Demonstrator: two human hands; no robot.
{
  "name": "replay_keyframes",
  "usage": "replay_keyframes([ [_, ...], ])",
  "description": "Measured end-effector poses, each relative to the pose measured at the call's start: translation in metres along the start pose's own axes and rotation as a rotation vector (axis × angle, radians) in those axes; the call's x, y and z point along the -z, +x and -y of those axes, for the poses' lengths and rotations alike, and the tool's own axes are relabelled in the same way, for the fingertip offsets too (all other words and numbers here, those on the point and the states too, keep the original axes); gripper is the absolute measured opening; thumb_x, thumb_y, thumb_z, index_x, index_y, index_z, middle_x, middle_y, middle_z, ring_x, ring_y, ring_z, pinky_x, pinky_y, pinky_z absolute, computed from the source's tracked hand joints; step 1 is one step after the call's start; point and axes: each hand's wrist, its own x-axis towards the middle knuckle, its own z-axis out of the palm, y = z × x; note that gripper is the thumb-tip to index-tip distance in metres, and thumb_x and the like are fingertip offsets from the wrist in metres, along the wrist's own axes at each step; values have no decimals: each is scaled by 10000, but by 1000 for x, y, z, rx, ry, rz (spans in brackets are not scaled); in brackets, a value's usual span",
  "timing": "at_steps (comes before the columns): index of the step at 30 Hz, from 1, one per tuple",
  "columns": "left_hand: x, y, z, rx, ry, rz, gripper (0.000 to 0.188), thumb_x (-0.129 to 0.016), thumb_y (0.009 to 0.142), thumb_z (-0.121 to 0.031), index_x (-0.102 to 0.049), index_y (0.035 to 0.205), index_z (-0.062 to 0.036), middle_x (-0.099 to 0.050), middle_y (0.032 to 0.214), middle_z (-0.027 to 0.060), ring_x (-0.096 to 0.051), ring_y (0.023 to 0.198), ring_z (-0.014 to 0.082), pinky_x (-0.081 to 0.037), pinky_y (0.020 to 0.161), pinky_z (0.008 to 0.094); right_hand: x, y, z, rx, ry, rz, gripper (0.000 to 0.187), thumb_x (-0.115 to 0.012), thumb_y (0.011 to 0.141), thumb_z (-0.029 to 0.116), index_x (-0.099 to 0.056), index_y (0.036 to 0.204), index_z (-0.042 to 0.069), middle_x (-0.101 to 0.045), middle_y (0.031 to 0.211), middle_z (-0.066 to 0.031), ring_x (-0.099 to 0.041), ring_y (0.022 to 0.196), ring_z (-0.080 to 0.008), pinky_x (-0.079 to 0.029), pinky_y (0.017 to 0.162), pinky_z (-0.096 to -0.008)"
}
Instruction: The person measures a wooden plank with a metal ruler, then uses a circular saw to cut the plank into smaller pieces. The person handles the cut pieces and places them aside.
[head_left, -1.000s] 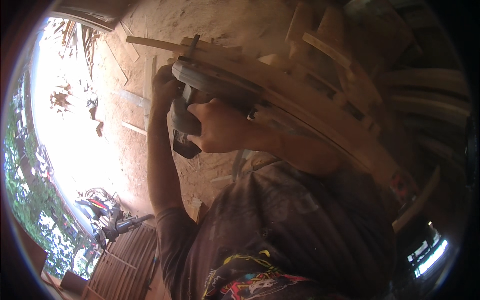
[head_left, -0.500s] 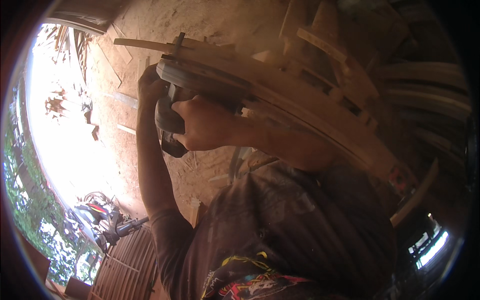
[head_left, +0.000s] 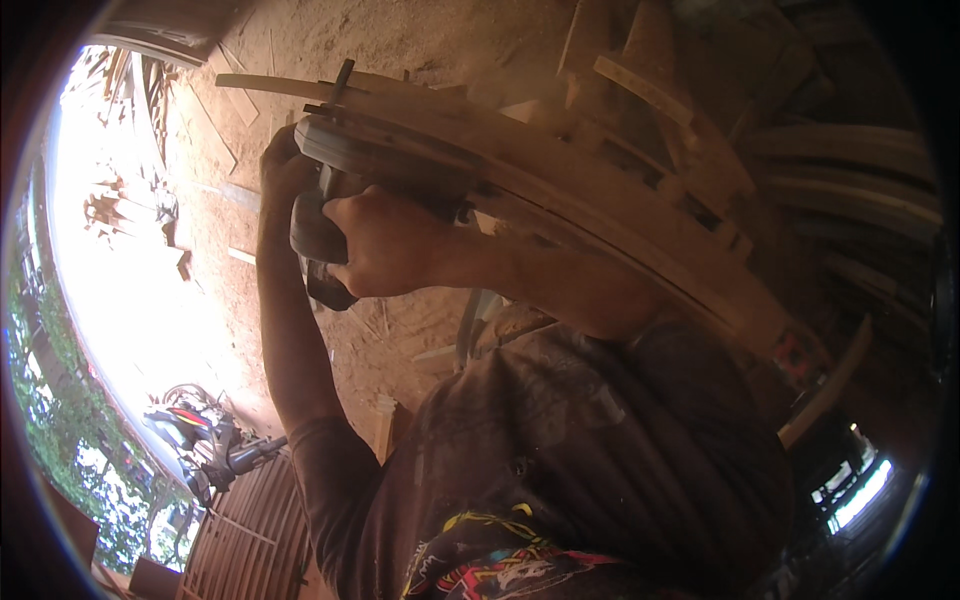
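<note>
I see my right hand (head_left: 385, 245) clamped around the grey power tool (head_left: 330, 215) and my left hand (head_left: 285, 170) gripping its far side. The tool presses against the curved wooden frame (head_left: 560, 190), whose long axis runs upper-left to lower-right.

both arms raised in front of the chest. left hand (head_left: 287, 170) up high, fingers curled shut in a grip, back of the hand outward, its forearm rising nearly straight from a bent elbow low in view. right hand (head_left: 385, 245) just beside and below it, clenched in a fist-like grip, knuckles leftward, its forearm running across from the right shoulder.
</note>
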Motion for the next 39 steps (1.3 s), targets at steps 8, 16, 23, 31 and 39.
replay_keyframes([
  [8,4,5,-3,41,-1,-13,377,-775,885,-97,-753,1253,-17,-796,1108,86,-735,980,156,-583,846,320,-1,10,1,-1,21,19,291,-833,851,194,-673,912,-41,-750,848,-260,-772,933,-441,-610,885,-509],
  [16,18,16,5,-3,-31,38,391,-773,889,-92,-756,1272,-20,-797,1100,81,-726,962,143,-578,839,316,-9,26,-4,55,18,-29,279,-831,845,193,-691,875,-46,-759,843,-262,-783,882,-427,-624,847,-483],
  [23,42,27,10,-127,193,83,344,-744,922,-159,-764,1238,-24,-799,1078,86,-730,956,151,-583,824,328,-16,44,0,61,2,-19,317,-830,854,209,-716,931,-76,-763,851,-274,-790,888,-415,-624,859,-480],
  [31,41,31,-5,-24,206,15,359,-731,921,-160,-763,1247,-14,-796,1066,97,-733,940,163,-594,821,347,-23,50,-8,102,-22,-64,358,-859,849,255,-718,959,-55,-763,839,-256,-790,896,-406,-627,866,-468],
  [39,45,6,-41,-116,279,-115,485,-797,847,-95,-736,1325,-39,-821,1074,117,-780,961,190,-619,834,365,-24,4,-39,378,-64,-318,369,-884,833,230,-732,1075,-3,-772,897,-216,-782,881,-402,-616,791,-463],
])
